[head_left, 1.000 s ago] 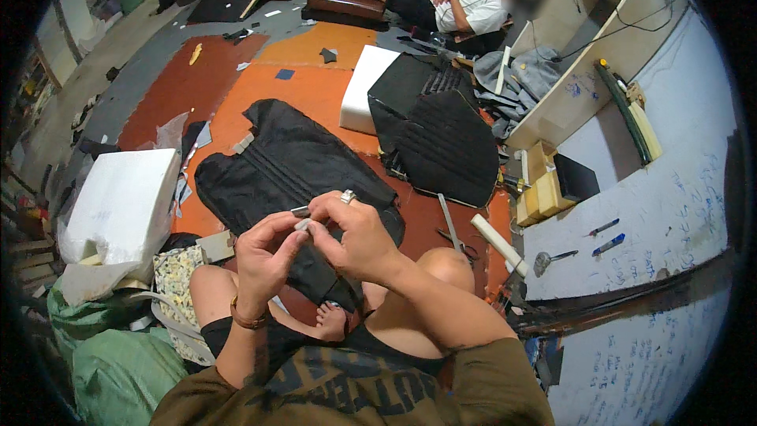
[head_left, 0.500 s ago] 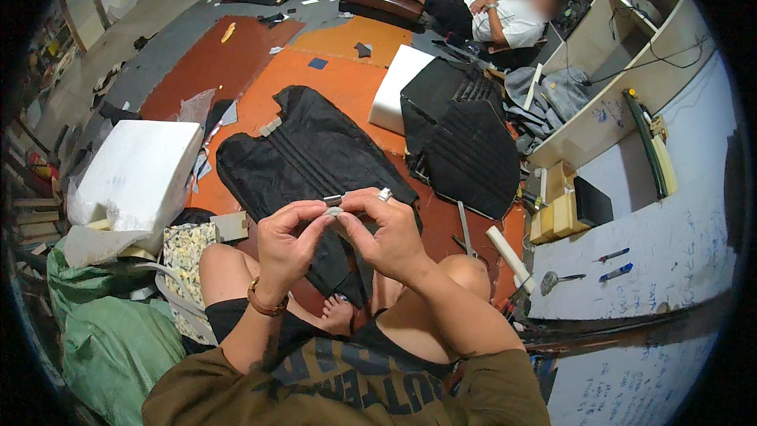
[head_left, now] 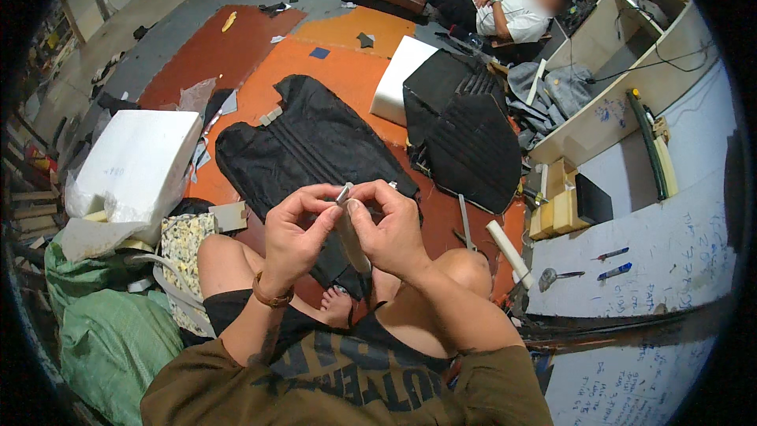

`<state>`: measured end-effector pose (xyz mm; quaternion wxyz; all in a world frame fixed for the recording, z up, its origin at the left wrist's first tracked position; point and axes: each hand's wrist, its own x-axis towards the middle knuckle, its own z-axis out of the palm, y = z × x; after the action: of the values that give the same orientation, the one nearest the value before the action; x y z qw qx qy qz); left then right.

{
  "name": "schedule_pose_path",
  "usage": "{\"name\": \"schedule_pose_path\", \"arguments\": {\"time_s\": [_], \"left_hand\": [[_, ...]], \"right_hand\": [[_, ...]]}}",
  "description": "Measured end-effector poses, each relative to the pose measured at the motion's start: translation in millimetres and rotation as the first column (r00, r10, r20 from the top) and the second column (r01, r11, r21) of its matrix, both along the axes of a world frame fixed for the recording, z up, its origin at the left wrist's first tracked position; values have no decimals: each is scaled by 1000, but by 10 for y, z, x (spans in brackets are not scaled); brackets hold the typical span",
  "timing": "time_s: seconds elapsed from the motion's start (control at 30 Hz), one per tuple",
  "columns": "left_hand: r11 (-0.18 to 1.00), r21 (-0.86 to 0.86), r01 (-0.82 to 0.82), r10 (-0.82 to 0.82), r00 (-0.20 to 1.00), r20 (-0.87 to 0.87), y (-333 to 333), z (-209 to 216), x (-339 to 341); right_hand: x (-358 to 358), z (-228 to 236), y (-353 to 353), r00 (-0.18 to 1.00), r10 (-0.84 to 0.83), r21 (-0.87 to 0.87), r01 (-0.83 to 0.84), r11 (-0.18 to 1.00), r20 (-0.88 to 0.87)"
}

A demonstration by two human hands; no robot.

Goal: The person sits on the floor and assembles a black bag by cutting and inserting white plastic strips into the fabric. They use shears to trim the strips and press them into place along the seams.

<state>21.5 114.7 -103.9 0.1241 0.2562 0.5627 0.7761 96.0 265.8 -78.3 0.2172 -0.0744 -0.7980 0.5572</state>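
An orange and red-brown floor (head_left: pixel 181 63) spreads across a cluttered workshop, with an open shelf unit (head_left: pixel 568 130) and a white worktop (head_left: pixel 670 229) along the right side. At the far end, a second person in a white shirt (head_left: pixel 520 20) reclines near the shelves. A large black ribbed piece (head_left: pixel 315 130) lies flat on the floor ahead of the seated worker, with a second black ribbed panel (head_left: pixel 473 154) to its right, against a white block. At left, a green sack (head_left: pixel 118 355) slumps below a white foam block (head_left: pixel 142 150). A pale tube (head_left: pixel 510 252) lies beside the worktop, which bears two pens (head_left: pixel 614 270). At center, the left hand (head_left: pixel 296 227) and right hand (head_left: pixel 390 227) meet above the first black piece, thumbs and fingers pinched nearly together. A pale strip (head_left: pixel 351 243) hangs between them; how it is fastened cannot be told. Smallest of all, a silvery piece (head_left: pixel 344 192) is held aloft at both hands' fingertips, tilted upward.
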Motion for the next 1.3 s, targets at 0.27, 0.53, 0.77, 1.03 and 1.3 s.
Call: {"name": "schedule_pose_path", "arguments": {"time_s": [0.27, 0.53, 0.77, 1.03, 1.3], "left_hand": [[992, 117, -37, 65, 969, -239, 6, -224, -45], [997, 82, 13, 20, 921, -389, -94, -295, -146], [987, 124, 101, -59, 950, -306, -98, -281, -153], [964, 111, 242, -208, 944, -258, -189, -208, -244], [959, 164, 232, -202, 963, -178, -166, -288, -258]], "right_hand": [[-8, -31, 23, 1000, -5, -56, 5, 998, -2], [6, 45, -20, 1000, 12, -69, -12, 998, -3], [13, 107, -22, 1000, 9, -25, -9, 1000, 11], [46, 14, 1, 995, 103, -239, -99, 966, 5], [46, 30, -16, 985, 163, -339, -135, 931, 56]]}}
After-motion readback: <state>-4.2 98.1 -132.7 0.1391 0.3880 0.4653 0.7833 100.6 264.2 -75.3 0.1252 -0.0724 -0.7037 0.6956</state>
